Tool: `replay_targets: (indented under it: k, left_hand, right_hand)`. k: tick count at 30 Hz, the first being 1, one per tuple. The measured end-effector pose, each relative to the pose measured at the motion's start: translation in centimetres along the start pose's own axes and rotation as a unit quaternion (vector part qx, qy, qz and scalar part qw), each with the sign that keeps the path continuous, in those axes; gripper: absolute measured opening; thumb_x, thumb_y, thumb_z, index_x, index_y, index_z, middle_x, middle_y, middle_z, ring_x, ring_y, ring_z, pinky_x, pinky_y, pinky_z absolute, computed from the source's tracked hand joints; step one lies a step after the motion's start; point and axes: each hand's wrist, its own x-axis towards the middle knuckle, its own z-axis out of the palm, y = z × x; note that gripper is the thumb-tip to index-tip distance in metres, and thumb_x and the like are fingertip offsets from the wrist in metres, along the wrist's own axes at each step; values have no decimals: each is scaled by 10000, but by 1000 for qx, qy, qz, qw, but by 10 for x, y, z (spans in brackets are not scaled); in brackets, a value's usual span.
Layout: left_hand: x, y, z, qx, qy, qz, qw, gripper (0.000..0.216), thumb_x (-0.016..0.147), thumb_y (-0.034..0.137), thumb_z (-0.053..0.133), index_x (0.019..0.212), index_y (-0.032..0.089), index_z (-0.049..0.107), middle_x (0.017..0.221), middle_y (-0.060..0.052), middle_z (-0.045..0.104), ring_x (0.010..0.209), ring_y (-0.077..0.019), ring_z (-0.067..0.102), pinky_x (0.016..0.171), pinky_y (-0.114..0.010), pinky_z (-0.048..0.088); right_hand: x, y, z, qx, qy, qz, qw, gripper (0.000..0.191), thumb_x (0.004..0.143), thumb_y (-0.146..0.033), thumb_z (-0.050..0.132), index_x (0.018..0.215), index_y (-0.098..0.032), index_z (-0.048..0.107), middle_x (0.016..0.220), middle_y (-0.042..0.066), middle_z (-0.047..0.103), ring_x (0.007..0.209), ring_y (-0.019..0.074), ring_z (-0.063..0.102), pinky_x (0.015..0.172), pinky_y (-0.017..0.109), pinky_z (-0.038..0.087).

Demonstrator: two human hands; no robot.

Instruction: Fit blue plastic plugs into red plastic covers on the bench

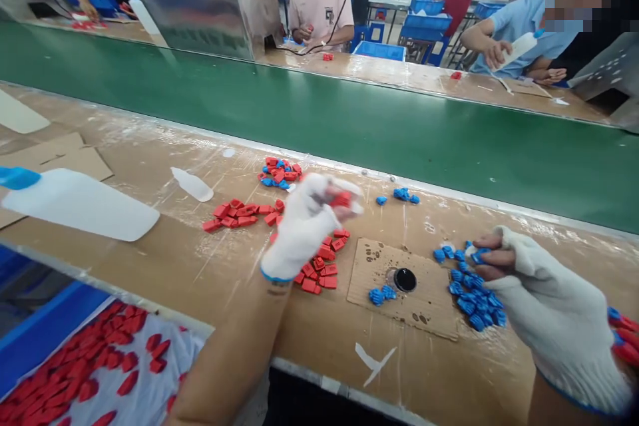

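Note:
My left hand [307, 223], in a white glove, is raised above the bench and blurred; its fingers are closed on a small red plastic piece [341, 199]. Below it lies a heap of red pieces [319, 266]. My right hand [544, 313], also gloved with bare fingertips, pinches a small blue piece [480, 255] at the top of a pile of blue pieces [472, 293]. Between the hands lies a cardboard square [414, 309] with a black round hole [404, 279] and a few blue pieces [378, 295] on it.
A green conveyor belt [349, 120] runs behind the bench. More red pieces [239, 213], a mixed red-blue heap [280, 172], a white squeeze bottle [74, 203] and a small bottle [192, 184] lie left. A blue bin of red pieces [84, 366] sits near left. Other people work opposite.

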Motion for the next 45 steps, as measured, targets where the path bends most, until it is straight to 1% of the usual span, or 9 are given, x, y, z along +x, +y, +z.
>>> replay_targets:
  k: [3,7,11,14,18,23,32,39,45]
  left_hand:
    - [-11,-21,27,-57,-113,-55,990,279,942,373,738,1044,239,516,1035,-58,744,729,-133,710,717,-327,607]
    - [-18,-33,38,-83,-157,-42,983,272,1053,430,616,1199,215,536,1045,-75,694,666,-100,631,667,-289,560]
    - [-17,-28,35,-76,-134,-51,987,256,1064,430,603,1188,213,547,938,-15,611,609,-79,550,589,-257,494]
    - [-13,-27,33,-81,-106,-50,990,246,1057,429,601,1167,218,538,868,15,588,570,-76,527,548,-244,467]
    - [-9,-29,32,-81,-86,-66,991,237,1031,394,609,1162,212,533,806,38,575,549,-78,533,530,-238,453]
    - [-4,-27,32,-42,-72,-84,993,352,892,307,756,1158,184,561,869,-2,682,634,-106,616,623,-269,537]
    - [0,-29,25,-39,-49,-75,995,242,738,136,791,930,176,649,871,-20,720,777,-139,640,690,-279,532]
    - [1,-30,25,-14,-56,-62,996,193,753,140,784,876,186,643,801,-7,652,710,-136,573,624,-288,463]
    - [2,-28,24,-13,-74,-42,996,165,767,70,716,846,184,626,799,0,619,701,-125,544,622,-286,447]
  right_hand:
    - [-4,-11,3,38,-9,-46,998,172,894,-249,845,1015,-371,846,1207,48,767,1172,324,727,702,396,641]
    - [-4,-11,2,41,-52,-59,996,192,944,-229,785,1078,-353,847,1153,60,773,964,265,757,594,339,618]
    - [5,-18,6,15,-94,-28,995,145,992,-284,721,1107,-302,807,855,27,755,586,164,643,438,272,507]
    - [10,-25,11,-29,-137,-39,989,59,960,-291,730,958,-266,783,854,30,756,650,171,664,516,280,525]
    - [12,-33,15,-79,-240,-52,966,133,990,-238,652,865,-227,697,725,-7,643,636,157,610,588,290,485]
    - [24,-41,23,-156,-342,-163,912,228,995,-182,622,776,-228,579,727,-19,549,651,148,484,624,300,362]
    - [28,-34,35,-158,-364,-230,889,268,983,-149,644,817,-236,452,795,-25,509,697,147,452,648,278,327]
    - [29,-32,37,-159,-374,-220,887,306,1001,-203,704,826,-234,455,772,-37,491,686,142,446,641,283,322]
    - [33,-29,29,-148,-366,-158,905,378,1003,-202,688,768,-235,394,802,-18,542,708,145,492,649,296,355]
